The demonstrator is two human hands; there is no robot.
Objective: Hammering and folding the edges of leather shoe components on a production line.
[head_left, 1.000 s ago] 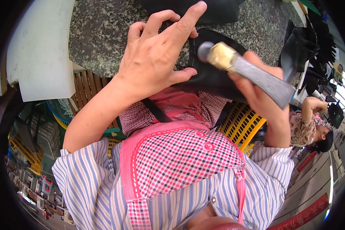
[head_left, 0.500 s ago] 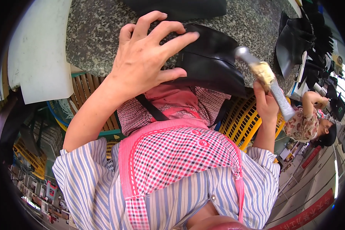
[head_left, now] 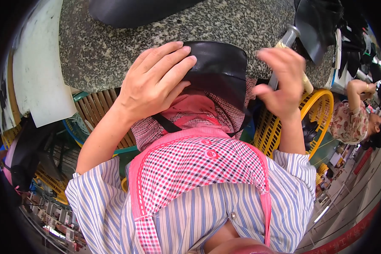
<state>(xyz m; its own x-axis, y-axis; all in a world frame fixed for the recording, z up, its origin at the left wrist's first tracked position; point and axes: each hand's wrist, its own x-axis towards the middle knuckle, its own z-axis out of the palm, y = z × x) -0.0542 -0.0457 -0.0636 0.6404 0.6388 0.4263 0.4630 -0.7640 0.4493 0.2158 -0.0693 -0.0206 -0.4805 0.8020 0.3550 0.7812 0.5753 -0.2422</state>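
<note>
My left hand [head_left: 154, 80] rests with stretched fingers on the left edge of a glossy black leather-like piece [head_left: 216, 61]. The piece lies on the speckled stone tabletop [head_left: 224, 25] and hangs over its near edge toward my lap. To its right, my right hand [head_left: 283, 80] is raised with fingers and thumb apart, slightly blurred. Behind that hand, partly hidden, is a hammer-like metal tool [head_left: 289, 36] with a flared end and a gold-coloured wrap. A pale yellow rod end [head_left: 307, 84] juts out beside the wrist.
Another black piece [head_left: 135, 12] lies at the far edge of view, and more black pieces [head_left: 317, 25] at the right. A white board [head_left: 42, 76] borders the left. Below right stands a yellow basket [head_left: 326, 110]; a co-worker's floral-clad body [head_left: 347, 120] is beyond it.
My right hand has let go of the hammer-like tool and opened. My left hand has come down onto the black piece, its fingers closer together. The view has shifted.
</note>
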